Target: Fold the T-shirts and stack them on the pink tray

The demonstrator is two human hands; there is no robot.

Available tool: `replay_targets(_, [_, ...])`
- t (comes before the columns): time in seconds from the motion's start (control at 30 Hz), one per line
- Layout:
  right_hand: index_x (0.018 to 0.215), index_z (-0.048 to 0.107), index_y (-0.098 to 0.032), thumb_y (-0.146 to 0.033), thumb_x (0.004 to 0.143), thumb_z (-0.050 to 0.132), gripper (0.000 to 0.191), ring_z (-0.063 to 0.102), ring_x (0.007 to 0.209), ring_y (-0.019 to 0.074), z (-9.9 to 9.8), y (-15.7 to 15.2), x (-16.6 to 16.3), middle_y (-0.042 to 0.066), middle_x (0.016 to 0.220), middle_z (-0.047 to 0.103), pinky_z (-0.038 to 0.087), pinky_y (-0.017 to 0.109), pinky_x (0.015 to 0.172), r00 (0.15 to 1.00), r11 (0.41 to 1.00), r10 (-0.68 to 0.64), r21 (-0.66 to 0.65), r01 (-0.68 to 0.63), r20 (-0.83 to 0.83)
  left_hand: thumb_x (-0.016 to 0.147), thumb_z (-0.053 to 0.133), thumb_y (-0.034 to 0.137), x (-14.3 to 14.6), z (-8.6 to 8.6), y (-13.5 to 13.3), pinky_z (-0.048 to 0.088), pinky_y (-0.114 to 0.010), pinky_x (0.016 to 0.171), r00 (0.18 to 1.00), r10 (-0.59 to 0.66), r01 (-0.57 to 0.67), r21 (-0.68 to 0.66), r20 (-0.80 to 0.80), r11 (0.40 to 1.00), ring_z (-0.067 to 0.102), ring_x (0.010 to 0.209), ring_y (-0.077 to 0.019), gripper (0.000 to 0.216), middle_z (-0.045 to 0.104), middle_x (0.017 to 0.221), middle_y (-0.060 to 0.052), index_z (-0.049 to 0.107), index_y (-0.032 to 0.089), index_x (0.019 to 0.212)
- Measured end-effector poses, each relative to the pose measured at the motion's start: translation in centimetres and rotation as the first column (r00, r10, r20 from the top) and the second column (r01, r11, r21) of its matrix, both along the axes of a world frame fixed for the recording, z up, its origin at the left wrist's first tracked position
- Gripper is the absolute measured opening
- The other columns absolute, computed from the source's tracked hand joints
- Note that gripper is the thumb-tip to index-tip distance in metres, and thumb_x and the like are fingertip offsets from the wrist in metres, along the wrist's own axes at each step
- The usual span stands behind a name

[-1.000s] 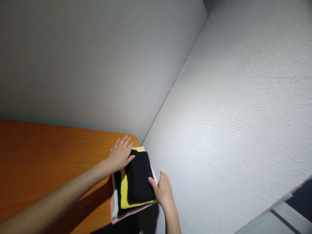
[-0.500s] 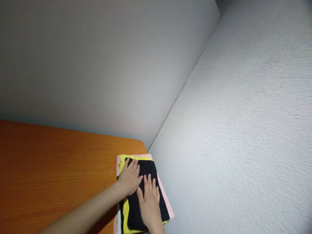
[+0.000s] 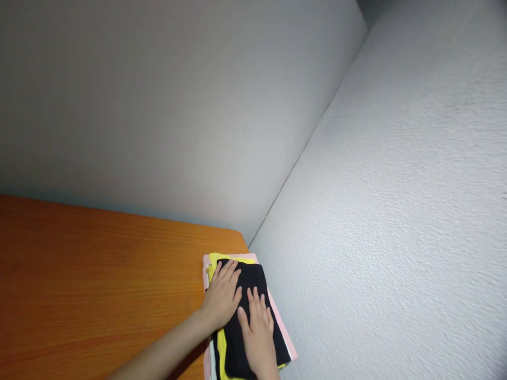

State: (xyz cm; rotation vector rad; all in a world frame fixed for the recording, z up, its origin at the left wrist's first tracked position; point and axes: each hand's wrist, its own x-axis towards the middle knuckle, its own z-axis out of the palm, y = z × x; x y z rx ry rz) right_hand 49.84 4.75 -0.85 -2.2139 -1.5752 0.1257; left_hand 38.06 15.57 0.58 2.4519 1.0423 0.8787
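Note:
A stack of folded clothes lies at the right end of the wooden table, close to the wall. On top is a folded black garment (image 3: 250, 277). Beneath it, edges of a yellow garment (image 3: 222, 348) and a pink one (image 3: 283, 327) stick out, with some white and black cloth at the left side. My left hand (image 3: 222, 295) rests flat on the upper left of the black garment, fingers stretched out. Lower and to the right, my right hand (image 3: 258, 330) lies on the same cloth, fingers extended and thumb apart. Neither hand grips anything.
The brown wooden table top (image 3: 103, 274) stretches to the left. Behind it rises a grey wall (image 3: 158, 105). A textured white wall (image 3: 376, 211) stands close along the right side of the stack, and the two meet in a corner.
The whole scene sits slightly further right in the view. My left hand has shifted slightly over the black garment; the right hand stays in about the same place on it.

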Motion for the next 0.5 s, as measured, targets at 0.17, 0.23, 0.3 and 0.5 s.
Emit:
replay_targets(0.17, [0.139,0.05,-0.014,-0.045,0.099,0.03,0.054,0.035,0.14,0.0315,2.4,-0.5,-0.5,0.015,0.147,0.044,0.031,0.05,0.113,0.998,0.994,-0.034,0.107,0.029,0.051,0.095,0.023,0.045,-3.7,-2.2,-0.4,0.022,-0.048,0.12,0.938,0.209,-0.073,-0.433,0.275,0.898,0.021,0.147,-0.0276,0.066,0.025,0.157,-0.023,0.026,0.003,0.145])
replay_targets(0.23, [0.133,0.055,-0.013,-0.044,0.099,0.03,0.052,0.047,0.13,0.032,4.1,-0.3,-2.3,0.018,0.136,0.054,0.038,0.046,0.107,0.991,0.985,-0.036,0.171,0.013,0.129,0.093,0.026,0.047,-5.7,-3.2,-0.1,0.029,-0.046,0.117,0.917,0.235,-0.031,-0.531,0.321,0.847,0.035,0.141,-0.0286,0.064,0.038,0.149,-0.025,0.031,0.004,0.139])
replay_targets(0.3, [0.137,0.05,-0.01,-0.046,0.097,0.035,0.056,0.058,0.114,0.033,5.4,0.5,-5.2,0.021,0.123,0.06,0.046,0.046,0.098,0.976,0.989,-0.018,0.145,-0.014,0.215,0.09,0.031,0.044,-7.8,-3.9,0.3,0.034,-0.045,0.114,0.913,0.24,-0.016,-0.56,0.329,0.828,0.041,0.137,-0.0295,0.058,0.044,0.143,-0.025,0.036,0.006,0.133])
replay_targets(0.5, [0.149,0.032,-0.006,-0.049,0.062,0.081,0.108,0.064,0.091,0.0436,3.6,4.7,-12.9,0.033,0.113,0.058,0.05,0.056,0.067,0.791,0.94,-0.175,-0.14,0.312,0.587,0.086,0.036,0.039,-14.5,-3.7,0.4,0.038,-0.045,0.111,0.895,0.297,-0.065,-0.562,0.332,0.824,0.046,0.132,-0.0294,0.051,0.039,0.143,-0.024,0.035,0.011,0.128])
